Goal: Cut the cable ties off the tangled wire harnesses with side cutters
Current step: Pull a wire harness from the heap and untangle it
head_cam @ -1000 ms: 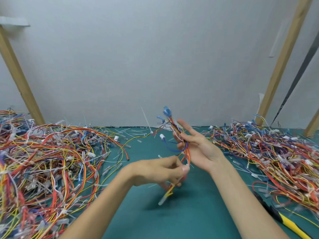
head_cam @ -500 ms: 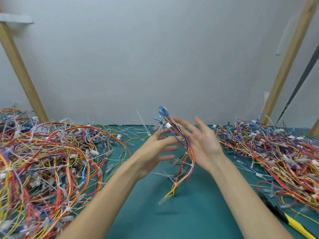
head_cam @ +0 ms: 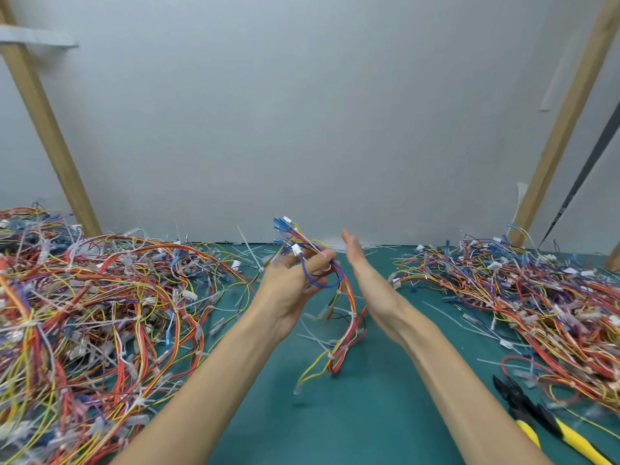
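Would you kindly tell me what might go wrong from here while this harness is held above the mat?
The harness hangs from the left hand alone, tail dangling above the mat; it may slip or snag on cut ties there. The right hand is open and empty, while the side cutters lie far right beside the right pile; a hurried reach could catch the blades or drag wires.

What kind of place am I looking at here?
Likely a workbench for reworking wiring: heaps of wire harnesses either side of a green mat, side cutters lying at right, loose cable ties scattered.
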The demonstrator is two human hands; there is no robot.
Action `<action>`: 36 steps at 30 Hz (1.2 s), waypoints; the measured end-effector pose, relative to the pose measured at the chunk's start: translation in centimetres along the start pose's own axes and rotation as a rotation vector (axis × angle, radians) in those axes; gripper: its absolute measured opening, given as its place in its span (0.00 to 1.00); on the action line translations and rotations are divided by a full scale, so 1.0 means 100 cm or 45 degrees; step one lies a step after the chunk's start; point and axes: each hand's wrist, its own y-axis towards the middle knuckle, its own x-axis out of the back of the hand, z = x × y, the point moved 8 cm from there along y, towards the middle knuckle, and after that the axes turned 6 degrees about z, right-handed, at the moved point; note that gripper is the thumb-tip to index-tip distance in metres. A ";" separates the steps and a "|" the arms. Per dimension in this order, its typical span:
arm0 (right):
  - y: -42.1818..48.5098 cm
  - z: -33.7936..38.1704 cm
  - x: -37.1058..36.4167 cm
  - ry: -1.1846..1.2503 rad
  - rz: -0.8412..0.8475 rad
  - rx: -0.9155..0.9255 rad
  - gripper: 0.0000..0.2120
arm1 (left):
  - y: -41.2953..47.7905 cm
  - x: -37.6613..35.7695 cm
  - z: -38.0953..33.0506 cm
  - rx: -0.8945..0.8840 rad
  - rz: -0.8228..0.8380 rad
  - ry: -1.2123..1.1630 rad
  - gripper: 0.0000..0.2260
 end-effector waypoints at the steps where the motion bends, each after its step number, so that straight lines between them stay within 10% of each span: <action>1: -0.001 -0.005 0.004 -0.068 -0.010 -0.056 0.32 | 0.001 0.002 -0.004 -0.017 0.001 0.036 0.09; 11: -0.024 -0.026 -0.031 -0.043 0.580 -0.154 0.18 | 0.008 0.026 -0.020 -0.055 0.013 0.189 0.07; 19: -0.021 -0.051 -0.039 0.095 0.576 -0.183 0.15 | 0.006 0.022 -0.008 0.183 0.083 -0.381 0.18; 36: -0.019 -0.043 -0.007 0.181 0.363 -0.175 0.31 | -0.001 0.013 -0.014 0.265 0.194 -0.444 0.26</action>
